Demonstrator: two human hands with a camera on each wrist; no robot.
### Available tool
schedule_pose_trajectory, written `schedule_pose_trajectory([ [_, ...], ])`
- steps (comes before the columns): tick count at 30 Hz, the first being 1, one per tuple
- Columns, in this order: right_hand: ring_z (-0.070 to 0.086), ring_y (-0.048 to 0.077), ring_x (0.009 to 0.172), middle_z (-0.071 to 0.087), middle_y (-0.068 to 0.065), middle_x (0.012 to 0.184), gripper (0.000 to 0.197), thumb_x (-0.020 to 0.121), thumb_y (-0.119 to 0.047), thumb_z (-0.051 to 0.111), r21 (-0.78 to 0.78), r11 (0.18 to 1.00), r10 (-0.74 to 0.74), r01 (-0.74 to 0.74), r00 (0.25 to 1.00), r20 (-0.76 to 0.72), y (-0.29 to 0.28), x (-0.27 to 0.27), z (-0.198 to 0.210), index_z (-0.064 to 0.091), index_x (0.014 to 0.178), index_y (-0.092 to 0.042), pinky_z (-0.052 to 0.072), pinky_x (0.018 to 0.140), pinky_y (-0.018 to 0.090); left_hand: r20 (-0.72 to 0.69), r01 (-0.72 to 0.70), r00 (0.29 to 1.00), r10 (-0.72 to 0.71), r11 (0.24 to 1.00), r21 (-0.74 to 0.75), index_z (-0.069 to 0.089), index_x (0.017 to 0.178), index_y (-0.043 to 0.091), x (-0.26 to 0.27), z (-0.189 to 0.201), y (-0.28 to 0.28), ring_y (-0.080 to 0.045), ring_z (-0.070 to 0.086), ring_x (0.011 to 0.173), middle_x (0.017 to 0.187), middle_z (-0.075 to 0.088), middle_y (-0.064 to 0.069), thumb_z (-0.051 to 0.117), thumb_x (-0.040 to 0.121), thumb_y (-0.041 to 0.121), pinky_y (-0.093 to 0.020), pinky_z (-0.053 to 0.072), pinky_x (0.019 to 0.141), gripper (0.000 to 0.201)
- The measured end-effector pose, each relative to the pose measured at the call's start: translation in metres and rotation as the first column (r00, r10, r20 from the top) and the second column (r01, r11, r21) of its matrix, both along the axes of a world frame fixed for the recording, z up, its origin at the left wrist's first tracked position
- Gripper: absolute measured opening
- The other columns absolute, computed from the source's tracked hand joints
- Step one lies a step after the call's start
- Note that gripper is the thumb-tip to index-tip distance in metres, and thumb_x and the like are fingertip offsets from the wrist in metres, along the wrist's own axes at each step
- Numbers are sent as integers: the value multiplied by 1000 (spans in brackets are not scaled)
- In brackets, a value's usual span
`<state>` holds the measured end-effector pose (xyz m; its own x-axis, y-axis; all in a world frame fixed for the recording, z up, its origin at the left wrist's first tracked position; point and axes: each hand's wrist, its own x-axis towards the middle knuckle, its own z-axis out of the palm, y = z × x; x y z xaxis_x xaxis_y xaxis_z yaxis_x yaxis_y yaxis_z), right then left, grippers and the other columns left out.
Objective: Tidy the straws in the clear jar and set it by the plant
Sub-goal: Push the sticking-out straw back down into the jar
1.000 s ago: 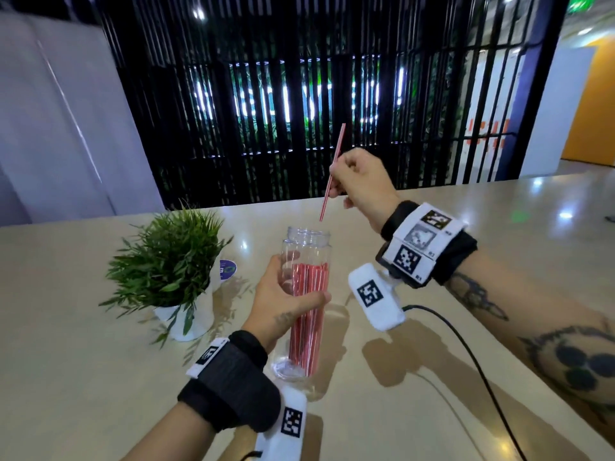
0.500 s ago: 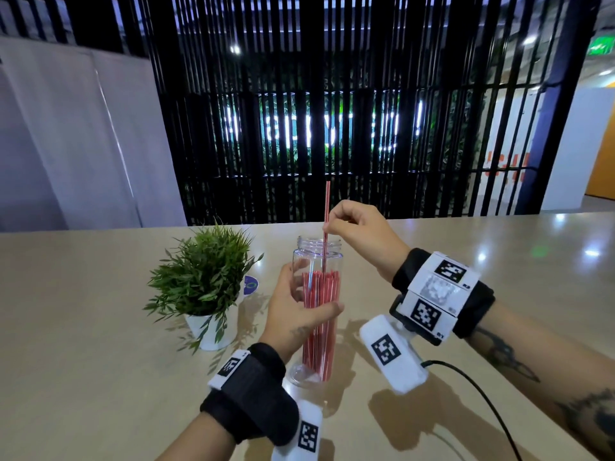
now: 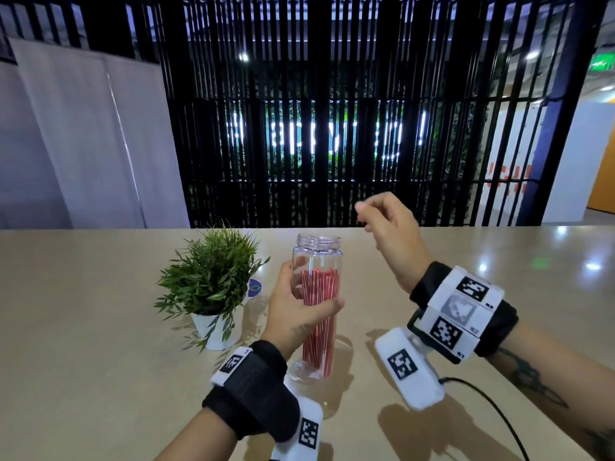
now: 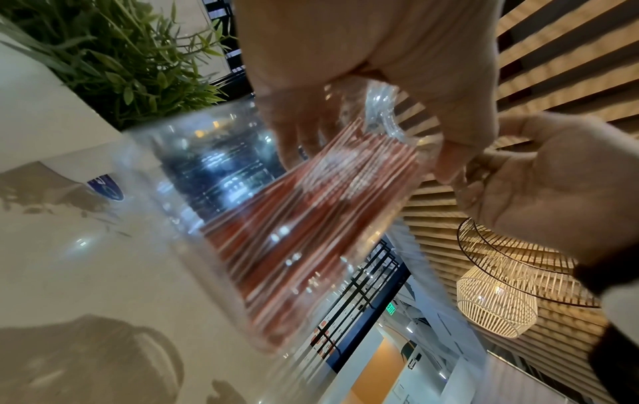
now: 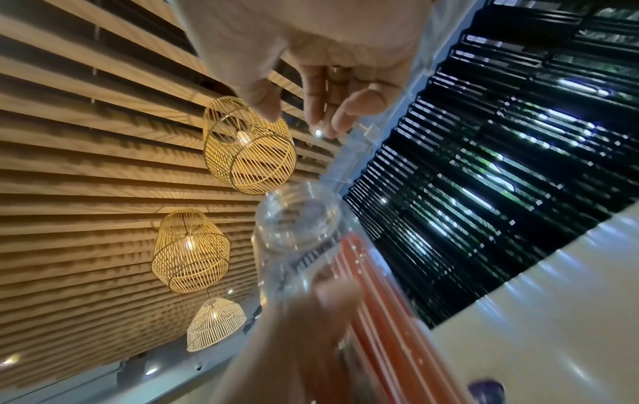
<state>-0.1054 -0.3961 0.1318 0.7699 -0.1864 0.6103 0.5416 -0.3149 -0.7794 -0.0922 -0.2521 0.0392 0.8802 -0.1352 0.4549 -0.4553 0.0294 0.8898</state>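
My left hand (image 3: 293, 314) is wrapped round the tall clear plastic jar (image 3: 316, 294) of red straws (image 3: 318, 314) just right of the small green potted plant (image 3: 213, 284), right hand (image 3: 389, 234) loose and empty above it (no lid on), so sliding it over carelessly could tip the whole bundle out.

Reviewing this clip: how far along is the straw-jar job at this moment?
Done, by the look of it: the red straws all sit inside the clear jar, none poking above its mouth. In hand: the left hand grips the jar, which stands on the table; the right hand hovers empty above it. Left: setting the jar by the plant, already close on its left, and letting go.
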Motion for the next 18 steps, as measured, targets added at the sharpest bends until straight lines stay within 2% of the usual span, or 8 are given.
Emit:
schedule_pose_trajectory([
  [2,49,15,86,51,0,99,4,93,-29,41,25,999,32,-30,992,-121,3,-9,-21,45,93,-26,37,61,22,1,-7,1000,7,1000,0,42,104,47,0,1,0,-9,61,93,108,60,5,80,47,33,-29,50,86,69],
  [4,49,16,105,43,4,125,40,93,-43,29,12,989,146,-149,946,-289,11,-24,-48,28,126,-20,47,71,26,-13,4,1000,-4,1000,-3,41,108,47,0,2,0,-11,62,95,110,61,3,79,48,38,-30,50,86,73],
  [5,46,17,116,36,4,136,56,89,-51,25,12,976,208,-218,913,-352,15,-32,-60,14,136,-23,49,83,31,-19,12,1000,-13,1000,-9,41,113,44,0,2,0,-11,63,95,111,62,1,79,49,38,-28,51,84,75],
  [6,40,16,125,29,1,142,68,83,-56,22,33,960,268,-278,879,-394,19,-40,-70,2,141,-26,43,95,35,-25,22,999,-23,999,-24,42,118,36,1,2,0,-11,64,95,112,62,-1,79,51,36,-26,52,81,78],
  [8,29,8,130,23,-7,145,75,81,-58,20,108,922,382,-372,823,-420,22,-44,-88,-11,142,-29,31,102,29,-34,45,998,-47,998,-54,42,124,24,1,3,1,-14,64,95,114,62,-7,79,54,31,-23,53,76,79],
  [10,30,1,131,21,-11,151,70,84,-61,23,150,880,472,-452,789,-393,22,-42,-99,-1,143,-33,31,105,24,-29,66,997,-68,995,-70,43,123,20,0,5,0,-12,64,92,111,62,-8,79,56,26,-22,53,76,76],
  [14,51,7,122,47,-10,139,84,66,-76,46,135,835,545,-534,764,-345,18,-34,-114,27,137,-36,47,97,20,4,84,996,-84,995,-54,46,113,25,-5,7,-3,-2,64,78,97,62,-1,77,56,20,-18,52,73,66],
  [18,58,11,113,54,-3,129,55,84,-52,46,157,848,528,-505,784,-328,15,-31,-118,31,133,-32,54,87,23,4,17,1000,-17,1000,-11,39,114,30,-11,5,-4,12,61,80,101,58,7,79,64,26,-6,47,67,64],
])
